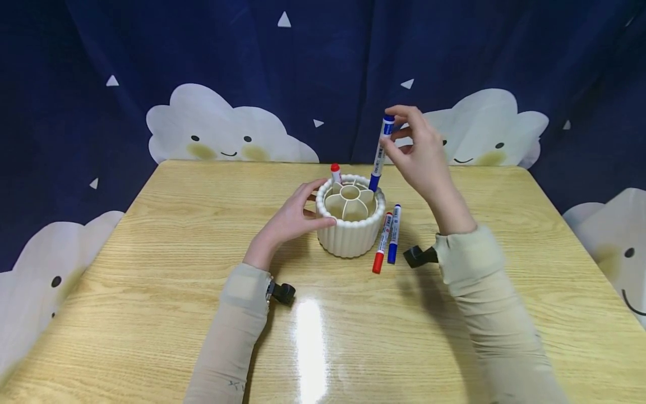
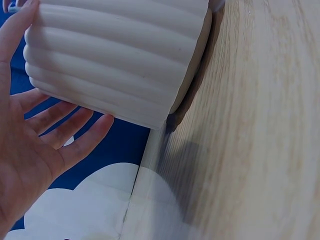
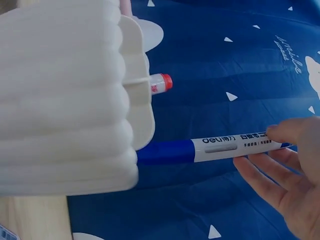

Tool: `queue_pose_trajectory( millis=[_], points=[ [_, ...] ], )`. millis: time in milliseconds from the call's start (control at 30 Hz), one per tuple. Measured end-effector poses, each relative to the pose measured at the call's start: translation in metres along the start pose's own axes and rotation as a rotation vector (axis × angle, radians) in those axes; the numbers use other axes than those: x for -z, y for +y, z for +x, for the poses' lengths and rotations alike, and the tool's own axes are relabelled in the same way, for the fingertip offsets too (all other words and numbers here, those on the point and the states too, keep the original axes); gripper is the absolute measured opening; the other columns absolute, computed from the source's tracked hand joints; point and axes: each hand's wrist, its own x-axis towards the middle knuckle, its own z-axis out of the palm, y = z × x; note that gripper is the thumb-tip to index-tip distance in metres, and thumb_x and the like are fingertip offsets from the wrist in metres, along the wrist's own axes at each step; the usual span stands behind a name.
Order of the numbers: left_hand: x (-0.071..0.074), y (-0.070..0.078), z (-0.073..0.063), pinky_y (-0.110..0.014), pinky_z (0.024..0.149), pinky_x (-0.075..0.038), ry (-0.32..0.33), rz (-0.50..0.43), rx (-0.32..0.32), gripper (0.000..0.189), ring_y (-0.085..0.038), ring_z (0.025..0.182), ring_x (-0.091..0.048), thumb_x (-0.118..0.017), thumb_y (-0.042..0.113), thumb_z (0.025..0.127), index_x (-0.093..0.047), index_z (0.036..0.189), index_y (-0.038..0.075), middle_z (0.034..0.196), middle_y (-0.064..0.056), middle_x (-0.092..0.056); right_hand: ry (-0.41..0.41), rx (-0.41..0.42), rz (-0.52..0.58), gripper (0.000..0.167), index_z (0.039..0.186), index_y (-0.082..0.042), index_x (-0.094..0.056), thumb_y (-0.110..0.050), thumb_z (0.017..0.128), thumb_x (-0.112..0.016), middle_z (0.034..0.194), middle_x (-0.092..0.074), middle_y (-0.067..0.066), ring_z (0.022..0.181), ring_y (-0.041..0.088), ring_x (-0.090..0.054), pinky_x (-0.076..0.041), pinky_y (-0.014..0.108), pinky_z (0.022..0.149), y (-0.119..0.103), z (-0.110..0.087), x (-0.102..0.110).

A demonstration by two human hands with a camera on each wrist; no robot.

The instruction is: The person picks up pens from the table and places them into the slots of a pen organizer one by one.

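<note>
A cream pen holder (image 1: 348,238) with ribbed walls, a beaded rim and an inner divider stands on the table. My left hand (image 1: 295,216) holds its left side, thumb on the near rim and fingers spread along the wall; in the left wrist view these fingers (image 2: 82,137) rest against the ribs. With thumb and fingertips, my right hand (image 1: 416,148) pinches a blue marker (image 1: 379,148) near its upper end. The marker slants, its blue lower end just inside the holder's right rim. A red-capped marker (image 1: 336,173) stands in a back-left compartment, its lower part hidden.
On the wooden table (image 1: 192,241), a red marker (image 1: 383,241) and another blue marker (image 1: 395,233) lie side by side, right of the holder. A dark blue curtain (image 1: 343,56) with white clouds hangs behind the table's back edge.
</note>
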Motion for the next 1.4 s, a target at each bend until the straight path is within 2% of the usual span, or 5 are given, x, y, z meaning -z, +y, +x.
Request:
queue_pose_trajectory(
  millis=[333, 633, 1033, 1400],
  points=[
    [0.001, -0.001, 0.001, -0.033, 0.087, -0.050, -0.004, 0.002, 0.010, 0.087, -0.021, 0.116, -0.043, -0.075, 0.039, 0.072, -0.027, 0.143, 0.024, 0.135, 0.000, -0.036, -0.042, -0.014, -0.005, 0.036, 0.120, -0.009, -0.051, -0.014, 0.086, -0.061, 0.105, -0.055, 0.008, 0.088, 0.013, -0.058, -0.050, 0.014, 0.065, 0.002, -0.004, -0.011],
    [0.001, -0.001, 0.002, -0.036, 0.087, -0.050, -0.001, -0.001, 0.011, 0.086, -0.022, 0.116, -0.043, -0.075, 0.039, 0.072, -0.028, 0.142, 0.027, 0.135, 0.000, -0.036, -0.056, 0.019, 0.013, 0.034, 0.116, -0.006, -0.053, -0.012, 0.083, -0.064, 0.103, -0.055, 0.009, 0.089, 0.014, -0.059, -0.054, 0.022, 0.066, 0.006, -0.012, -0.020],
    [0.000, -0.001, 0.002, -0.034, 0.086, -0.050, -0.003, -0.003, -0.001, 0.086, -0.023, 0.115, -0.043, -0.075, 0.036, 0.073, -0.027, 0.142, 0.020, 0.134, -0.002, -0.036, -0.076, 0.025, 0.038, 0.031, 0.110, -0.005, -0.056, -0.009, 0.082, -0.066, 0.102, -0.054, 0.011, 0.088, 0.016, -0.059, -0.056, 0.026, 0.065, 0.008, -0.024, -0.032],
    [0.000, -0.001, 0.001, -0.032, 0.086, -0.050, -0.008, 0.010, 0.012, 0.084, -0.021, 0.116, -0.043, -0.074, 0.040, 0.072, -0.028, 0.141, 0.030, 0.135, 0.001, -0.036, -0.111, 0.024, 0.063, 0.025, 0.105, -0.002, -0.057, -0.004, 0.081, -0.066, 0.101, -0.054, 0.013, 0.087, 0.020, -0.060, -0.056, 0.029, 0.065, 0.013, -0.035, -0.043]
  ],
)
